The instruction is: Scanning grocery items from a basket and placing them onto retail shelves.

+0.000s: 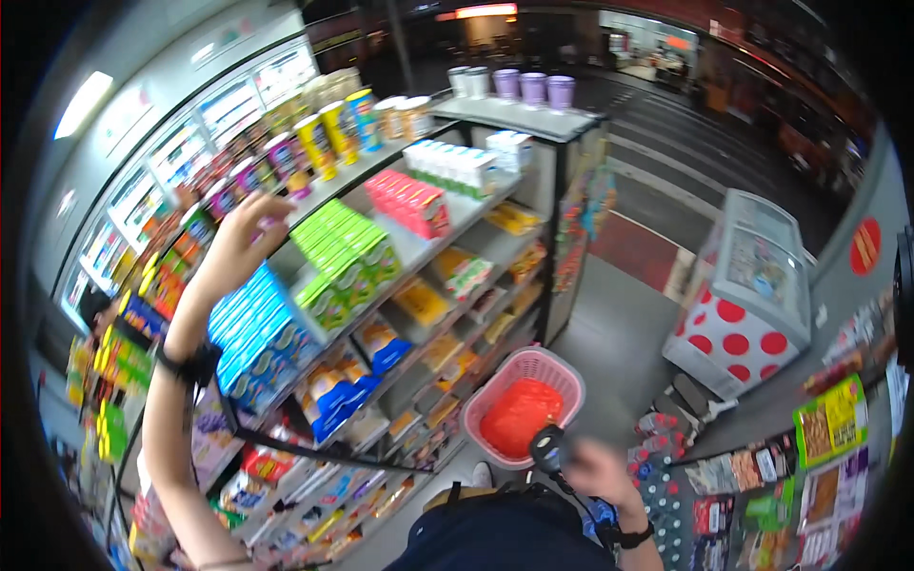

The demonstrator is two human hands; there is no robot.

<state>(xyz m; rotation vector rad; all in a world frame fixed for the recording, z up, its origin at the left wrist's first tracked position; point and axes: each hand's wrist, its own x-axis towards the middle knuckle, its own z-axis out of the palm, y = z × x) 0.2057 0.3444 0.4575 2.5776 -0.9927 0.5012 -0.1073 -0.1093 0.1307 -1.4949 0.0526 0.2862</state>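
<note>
My left hand (260, 225) is raised over the top shelf, fingers bent, above the blue drink cartons (250, 328) and left of the stacked green cartons (343, 250). Whether it touches anything behind it cannot be told. A dark band circles that wrist. My right hand (600, 467) is blurred, low in front of my body, beside a black round-ended device (548, 450) with a cord. Its grip on the device is not clear. Just beyond stands a pink plastic basket (575, 378) with a red bag inside, on the floor. Red cartons (407, 203) and white cartons (450, 168) line the shelf further along.
Snack canisters (314, 146) stand along the shelf's upper ledge; purple cups (533, 89) top the end unit. A chest freezer (742, 307) with red dots stands at right. Bottles (657, 485) and hanging snack packets (828, 421) are near my right side. A street lies beyond.
</note>
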